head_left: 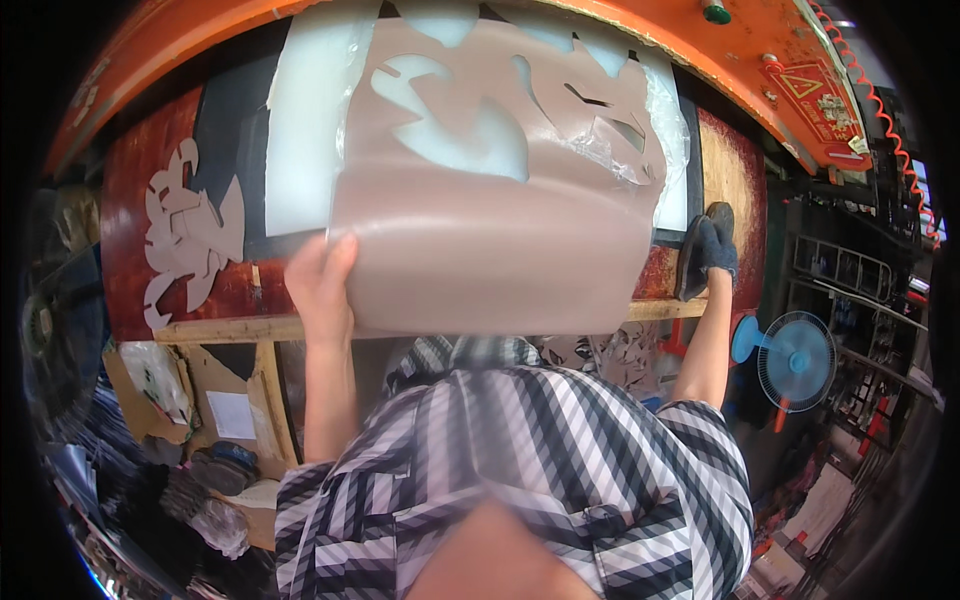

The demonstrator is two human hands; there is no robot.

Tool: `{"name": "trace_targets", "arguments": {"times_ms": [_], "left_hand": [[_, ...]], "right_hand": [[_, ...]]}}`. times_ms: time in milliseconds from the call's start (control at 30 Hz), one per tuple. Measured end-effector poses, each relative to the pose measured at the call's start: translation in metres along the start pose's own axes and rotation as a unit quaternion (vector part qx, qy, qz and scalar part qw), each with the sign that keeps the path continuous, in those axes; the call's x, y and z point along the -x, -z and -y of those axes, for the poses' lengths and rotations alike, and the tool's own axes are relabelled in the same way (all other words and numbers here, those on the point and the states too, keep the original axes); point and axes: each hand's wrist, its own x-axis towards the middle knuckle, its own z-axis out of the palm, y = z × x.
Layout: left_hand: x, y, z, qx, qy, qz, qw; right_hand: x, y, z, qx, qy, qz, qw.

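A smooth mauve-brown sheet [490, 265] of leather-like material lies over the work surface, its near edge reaching past the table front. Curved shapes are cut out of its far half. My left hand [322, 285] pinches the sheet's near left edge, fingers closed around it. Right of the sheet, my right hand [716, 248], in a dark blue-grey glove, is closed on a dark curved object [690, 262] that I cannot make out. A white board [305, 150] shows beneath the sheet. To the left, cut mauve pieces [195, 225] lie in a loose pile.
An orange machine beam [660, 35] spans the far side, with a red coiled cord [900, 130] at right. A blue fan [795, 360] stands right of the table. Below left is a cardboard box [225, 385] holding bags and paper. Cut scraps [625, 355] hang below the front edge.
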Motion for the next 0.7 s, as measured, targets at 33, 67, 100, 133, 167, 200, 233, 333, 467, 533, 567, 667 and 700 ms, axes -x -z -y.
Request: {"name": "trace_targets", "arguments": {"times_ms": [33, 67, 100, 133, 167, 200, 233, 333, 467, 533, 567, 667, 700], "left_hand": [[-0.007, -0.005, -0.009, -0.002, -0.02, 0.016, 1.0], [-0.015, -0.009, -0.016, -0.015, -0.031, 0.014, 0.999], [-0.028, -0.016, -0.019, 0.027, -0.041, 0.022, 0.999], [-0.043, -0.021, -0.019, 0.072, -0.065, 0.027, 0.995], [-0.06, -0.024, -0.019, 0.096, -0.014, 0.022, 0.995], [-0.073, -0.025, -0.016, 0.129, 0.034, 0.013, 0.991], [-0.077, -0.02, -0.011, 0.118, 0.019, 0.015, 0.993], [-0.085, -0.008, 0.006, 0.082, 0.003, 0.014, 0.997], [-0.09, 0.005, 0.017, 0.037, -0.028, 0.012, 0.999], [-0.102, 0.004, 0.018, -0.047, -0.055, 0.015, 0.997], [-0.113, 0.005, 0.016, -0.127, -0.081, 0.027, 0.988], [-0.149, -0.01, 0.011, -0.414, -0.149, 0.016, 0.898], [-0.164, -0.02, 0.008, -0.523, -0.168, -0.006, 0.836]], "right_hand": [[0.006, -0.002, 0.006, -0.091, 0.039, -0.029, 0.995], [0.011, -0.004, 0.015, -0.028, 0.137, -0.015, 0.99], [0.019, -0.014, 0.023, 0.031, 0.243, 0.002, 0.969], [0.032, -0.021, 0.029, -0.04, 0.204, 0.019, 0.978], [0.051, -0.032, 0.033, -0.221, 0.057, 0.079, 0.971], [0.071, -0.046, 0.038, -0.343, -0.023, 0.109, 0.933], [0.092, -0.059, 0.044, -0.412, -0.064, 0.147, 0.897], [0.146, -0.086, 0.068, -0.385, -0.093, 0.187, 0.899], [0.158, -0.079, 0.105, -0.372, -0.011, 0.119, 0.92], [0.138, -0.066, 0.119, -0.219, 0.051, 0.072, 0.972], [0.116, -0.061, 0.131, -0.101, 0.066, 0.047, 0.992], [0.042, -0.065, 0.178, -0.08, 0.133, 0.068, 0.985], [0.016, -0.065, 0.194, 0.002, 0.172, 0.035, 0.984]]}}
